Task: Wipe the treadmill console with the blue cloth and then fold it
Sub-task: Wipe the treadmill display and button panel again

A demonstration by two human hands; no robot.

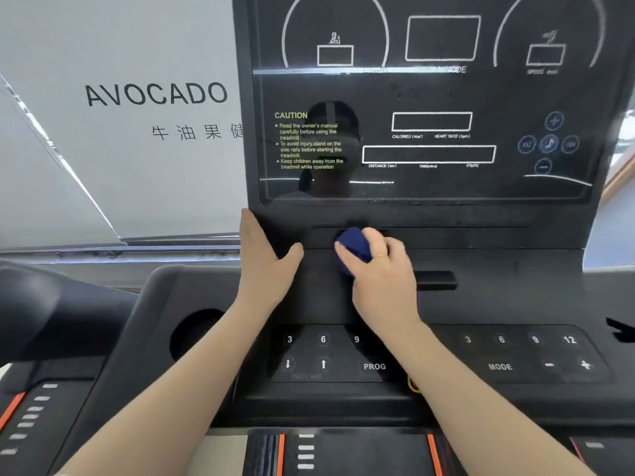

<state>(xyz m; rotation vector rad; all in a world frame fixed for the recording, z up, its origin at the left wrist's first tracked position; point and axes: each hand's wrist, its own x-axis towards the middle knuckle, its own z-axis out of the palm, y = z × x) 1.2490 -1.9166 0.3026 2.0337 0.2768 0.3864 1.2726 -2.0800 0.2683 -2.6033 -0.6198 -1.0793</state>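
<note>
— Blue cloth (354, 249), bunched into a small dark-blue wad: where does it sit?

— Just above the middle of the frame, pressed against the black plastic treadmill console (515, 297), on the sloped band below the glossy display panel. Start nearer, though. At the bottom edge lies the dark treadmill belt area with orange stripes and white bars (305, 451), and both bare forearms rise from the lower corners towards the centre.

— What comes next, going up?

— A keypad strip of flat black buttons (374, 366) marked 3, 6, 9, arrows and PROG on the left, then 3, 6, 9, 12, MODE, minus and plus on the right. Left of it is a round black cup recess (196, 333). The right forearm crosses over the middle of the strip.

— And the hands?

— The right hand (381, 273) has its fingers curled round the cloth, gripping it so that the fabric bulges out at the upper left of the fist; a thin gold ring (379, 256) shows on one finger. The left hand (266, 255) lies flat on the console's left edge, fingers straight and together, thumb spread towards the cloth but apart from it.

— Beyond that?

— The dark glossy display panel with white outlines (429, 132) fills the upper centre and right, with a yellow CAUTION heading and small white text at its left. Behind, at the upper left, a pale wall sign with dark lettering reading AVOCADO (156, 94) stands over a row of Chinese characters.
</note>
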